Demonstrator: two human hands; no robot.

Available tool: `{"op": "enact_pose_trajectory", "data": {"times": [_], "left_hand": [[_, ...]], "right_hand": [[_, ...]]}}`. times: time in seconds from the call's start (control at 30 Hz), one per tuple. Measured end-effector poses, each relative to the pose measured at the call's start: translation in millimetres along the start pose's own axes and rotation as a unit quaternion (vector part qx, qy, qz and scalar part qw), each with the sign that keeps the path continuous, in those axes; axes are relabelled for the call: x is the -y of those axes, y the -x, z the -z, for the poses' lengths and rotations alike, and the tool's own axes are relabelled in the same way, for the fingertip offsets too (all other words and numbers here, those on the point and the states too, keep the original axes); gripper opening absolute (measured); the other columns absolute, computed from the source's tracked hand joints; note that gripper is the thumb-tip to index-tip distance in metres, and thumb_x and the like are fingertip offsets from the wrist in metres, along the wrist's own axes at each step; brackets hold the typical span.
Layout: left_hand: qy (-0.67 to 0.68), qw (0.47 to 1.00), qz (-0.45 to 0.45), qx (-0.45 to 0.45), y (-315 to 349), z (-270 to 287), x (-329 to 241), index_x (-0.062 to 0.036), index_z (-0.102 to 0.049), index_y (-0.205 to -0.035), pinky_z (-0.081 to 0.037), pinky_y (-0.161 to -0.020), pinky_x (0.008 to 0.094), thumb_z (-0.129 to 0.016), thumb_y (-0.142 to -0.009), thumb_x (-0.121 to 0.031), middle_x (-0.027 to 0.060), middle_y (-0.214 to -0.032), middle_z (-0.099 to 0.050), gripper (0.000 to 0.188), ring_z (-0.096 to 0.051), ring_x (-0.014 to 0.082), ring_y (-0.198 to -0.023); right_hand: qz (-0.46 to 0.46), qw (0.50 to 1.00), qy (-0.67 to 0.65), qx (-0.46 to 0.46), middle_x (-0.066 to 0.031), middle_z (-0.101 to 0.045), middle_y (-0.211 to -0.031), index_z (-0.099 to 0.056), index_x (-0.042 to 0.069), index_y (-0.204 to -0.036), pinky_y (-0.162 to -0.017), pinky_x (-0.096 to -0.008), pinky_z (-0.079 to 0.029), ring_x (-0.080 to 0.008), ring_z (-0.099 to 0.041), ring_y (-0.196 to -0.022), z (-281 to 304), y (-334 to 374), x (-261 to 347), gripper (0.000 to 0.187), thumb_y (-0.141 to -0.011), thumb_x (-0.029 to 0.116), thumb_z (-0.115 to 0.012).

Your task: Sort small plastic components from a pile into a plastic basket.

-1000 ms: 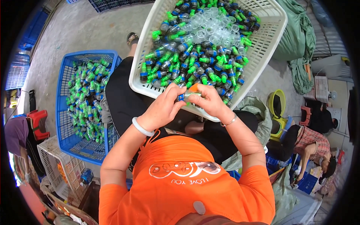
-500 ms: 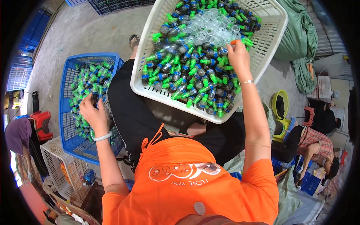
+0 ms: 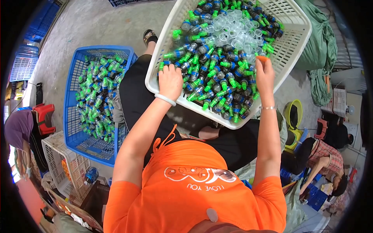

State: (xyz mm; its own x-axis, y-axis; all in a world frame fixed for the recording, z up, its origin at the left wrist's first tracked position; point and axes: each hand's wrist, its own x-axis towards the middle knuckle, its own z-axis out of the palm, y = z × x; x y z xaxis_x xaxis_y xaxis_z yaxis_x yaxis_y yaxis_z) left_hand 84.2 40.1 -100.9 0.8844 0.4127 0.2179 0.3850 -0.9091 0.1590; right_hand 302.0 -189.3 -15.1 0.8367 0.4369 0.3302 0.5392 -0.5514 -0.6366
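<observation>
A large white basket (image 3: 152, 80) in front of me is heaped with small dark bottles (image 3: 217, 79) that have blue bands and bright green tops. Clear plastic cups or caps (image 3: 235, 33) lie piled on them. My left hand (image 3: 170, 80) is over the basket's left rim, its fingers bent down among the bottles; their tips are hidden. My right hand (image 3: 265, 75) is at the right side of the heap with its fingers drawn together. At its fingertips is a small orange piece (image 3: 263, 58); I cannot tell whether it is held or worn.
A blue basket (image 3: 69, 112) of similar green-topped bottles stands at my left. Beyond it are a white crate (image 3: 58, 167), a red stool (image 3: 44, 118) and a bending person (image 3: 19, 132). Green sacks (image 3: 316, 42), a yellow chair (image 3: 293, 116) and a person in plaid (image 3: 326, 155) are at right.
My left hand has moved right, from the blue basket to the white basket's left edge. My right hand remains by the heap's right side. The view has shifted slightly.
</observation>
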Motion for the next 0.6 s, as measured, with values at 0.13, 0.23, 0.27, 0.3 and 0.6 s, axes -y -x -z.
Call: {"op": "enact_pose_trajectory", "data": {"times": [0.13,0.23,0.27,0.3,0.6], "left_hand": [[0.037,0.998,-0.015,0.056,-10,5,3,-0.0049,-0.059,-0.098,-0.047,-0.077,0.0418,-0.076,-0.069,-0.017,0.0114,-0.095,-0.055,0.036,-0.055,0.03,-0.09],[0.135,0.991,0.001,0.023,-8,23,12,-0.0049,-0.058,-0.102,-0.049,-0.076,0.0397,-0.074,-0.072,-0.014,0.012,-0.096,-0.056,0.035,-0.057,0.0295,-0.088],[0.216,0.976,0.02,-0.027,-5,31,13,-0.0055,-0.057,-0.101,-0.05,-0.074,0.0377,-0.07,-0.076,-0.01,0.0114,-0.096,-0.057,0.028,-0.059,0.0283,-0.086],[0.295,0.952,0.04,-0.076,0,39,13,-0.0061,-0.057,-0.101,-0.052,-0.072,0.0357,-0.066,-0.081,-0.006,0.0108,-0.095,-0.058,0.022,-0.061,0.0272,-0.084],[0.829,0.491,0.246,0.101,44,92,-7,-0.0049,-0.046,-0.112,-0.053,-0.061,0.0263,-0.06,-0.092,-0.009,0.0101,-0.093,-0.059,0.025,-0.064,0.0165,-0.073]], "right_hand": [[-0.115,0.942,-0.296,0.107,0.0031,-0.056,-0.079,-0.059,0.004,-0.108,-0.049,-0.0168,-0.033,-0.0016,-0.042,-0.056,-5,46,42,0.015,-0.096,0.012,-0.055],[-0.179,0.898,-0.37,0.157,0.0024,-0.056,-0.079,-0.059,0.006,-0.11,-0.047,-0.016,-0.029,-0.0008,-0.04,-0.054,-16,72,73,0.017,-0.096,0.014,-0.056],[-0.18,0.898,-0.37,0.154,0.0024,-0.056,-0.079,-0.059,0.006,-0.11,-0.047,-0.016,-0.029,-0.0008,-0.04,-0.054,-18,78,78,0.017,-0.096,0.014,-0.056],[-0.177,0.894,-0.376,0.165,0.0024,-0.056,-0.079,-0.059,0.006,-0.111,-0.047,-0.0162,-0.029,-0.001,-0.04,-0.054,-21,84,82,0.017,-0.096,0.014,-0.056],[-0.117,0.882,-0.412,0.198,0.0032,-0.056,-0.079,-0.059,0.005,-0.112,-0.047,-0.0173,-0.03,-0.0013,-0.038,-0.053,-50,114,112,0.017,-0.097,0.014,-0.054]]}}
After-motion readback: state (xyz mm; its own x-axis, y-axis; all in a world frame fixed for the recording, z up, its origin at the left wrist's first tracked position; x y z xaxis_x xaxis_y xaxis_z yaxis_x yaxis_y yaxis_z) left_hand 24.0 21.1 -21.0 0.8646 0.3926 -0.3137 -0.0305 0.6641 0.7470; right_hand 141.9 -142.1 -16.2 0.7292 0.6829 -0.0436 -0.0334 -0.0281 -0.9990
